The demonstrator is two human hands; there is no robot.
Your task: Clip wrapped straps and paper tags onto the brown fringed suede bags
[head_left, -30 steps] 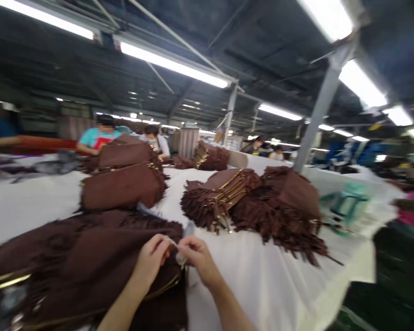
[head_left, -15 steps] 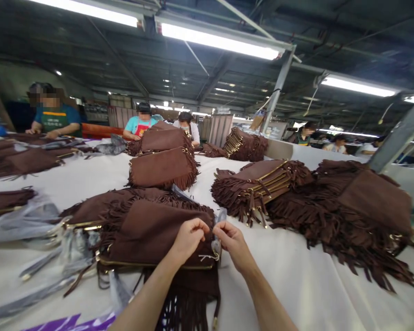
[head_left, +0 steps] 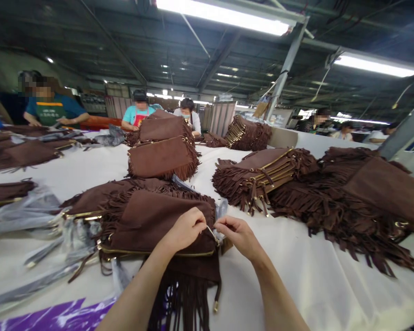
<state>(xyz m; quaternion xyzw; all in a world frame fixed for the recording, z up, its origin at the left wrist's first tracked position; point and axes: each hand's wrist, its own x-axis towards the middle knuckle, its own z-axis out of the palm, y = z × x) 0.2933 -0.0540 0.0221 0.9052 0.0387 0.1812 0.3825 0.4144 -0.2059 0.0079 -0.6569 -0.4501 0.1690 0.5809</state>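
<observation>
A dark brown fringed bag [head_left: 152,225] lies in front of me, its gold zipper edge toward me. Above its right end, my left hand [head_left: 192,226] is closed in a pinch on a thin white string [head_left: 211,233], which runs down to the bag's corner. Just to the right, my right hand [head_left: 232,230] is also pinched, close to the string; what lies between its fingertips is too small to make out. A clear plastic wrap [head_left: 221,209] shows behind my fingers at the bag's right end.
Stacks of brown fringed bags stand behind [head_left: 160,158] and at the right [head_left: 382,193]. Plastic-wrapped straps [head_left: 31,285] and a purple printed plastic sheet [head_left: 55,315] lie at the left front. Several people work across the white table [head_left: 283,276].
The string was loose on the bag's corner and now stretches up to my left hand. Both hands have shifted slightly, and the camera view has tilted down a little.
</observation>
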